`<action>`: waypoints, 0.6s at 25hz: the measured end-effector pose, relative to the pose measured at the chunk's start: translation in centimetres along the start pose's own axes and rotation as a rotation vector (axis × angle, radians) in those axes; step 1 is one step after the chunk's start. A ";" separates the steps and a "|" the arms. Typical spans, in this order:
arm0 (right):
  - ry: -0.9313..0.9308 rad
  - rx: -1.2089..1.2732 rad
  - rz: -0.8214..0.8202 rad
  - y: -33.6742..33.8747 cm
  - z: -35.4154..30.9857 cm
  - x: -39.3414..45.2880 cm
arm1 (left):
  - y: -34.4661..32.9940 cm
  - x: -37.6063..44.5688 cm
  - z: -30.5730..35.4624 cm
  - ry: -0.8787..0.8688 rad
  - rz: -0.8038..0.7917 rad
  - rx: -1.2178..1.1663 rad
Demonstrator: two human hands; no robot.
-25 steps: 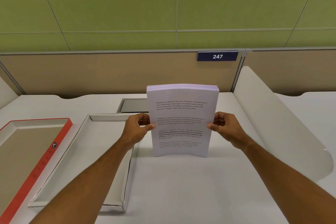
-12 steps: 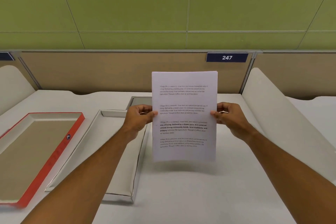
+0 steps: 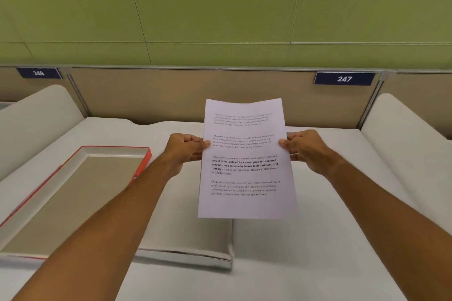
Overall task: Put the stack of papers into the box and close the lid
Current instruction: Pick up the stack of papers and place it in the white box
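The stack of papers [image 3: 245, 159] is held upright in the air, its printed white front page facing the camera, with paragraphs of black text. Below and behind it lies the open white box [image 3: 195, 232], shallow and empty. Left of the box rests the lid [image 3: 73, 193], red-edged, inside up.

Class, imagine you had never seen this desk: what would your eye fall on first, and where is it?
First, the stack of papers, printed side toward the camera, held upright in mid-picture by the left hand and right hand gripping its side edges. Next, the red-edged lid lying open-side up at the left, with the white box beside it under the papers.
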State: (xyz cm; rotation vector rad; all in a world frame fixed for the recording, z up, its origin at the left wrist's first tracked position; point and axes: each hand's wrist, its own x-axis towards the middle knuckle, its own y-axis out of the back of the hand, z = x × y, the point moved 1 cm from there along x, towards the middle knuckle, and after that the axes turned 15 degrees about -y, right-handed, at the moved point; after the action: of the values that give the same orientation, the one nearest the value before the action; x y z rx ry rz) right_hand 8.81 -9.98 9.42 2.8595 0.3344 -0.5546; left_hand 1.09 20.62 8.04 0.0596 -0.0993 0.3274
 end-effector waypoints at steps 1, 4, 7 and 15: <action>-0.040 0.010 0.014 -1.9 0.0 0.3 | 1.6 0.3 -0.5 0.026 -0.014 0.018; -0.172 0.047 0.069 -7.3 0.5 1.1 | 6.2 1.3 -2.5 0.121 -0.031 0.063; -0.273 0.023 0.115 -12.1 1.4 2.2 | 9.9 2.0 -4.5 0.202 -0.027 0.069; -0.423 -0.086 0.250 -18.9 6.0 4.5 | 12.9 3.4 -10.0 0.347 -0.022 0.199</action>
State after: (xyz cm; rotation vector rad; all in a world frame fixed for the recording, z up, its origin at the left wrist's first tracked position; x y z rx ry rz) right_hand 5.91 7.40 -0.78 2.5583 -0.0680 -1.0330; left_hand 1.01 34.68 -1.00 0.1994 0.2783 0.3201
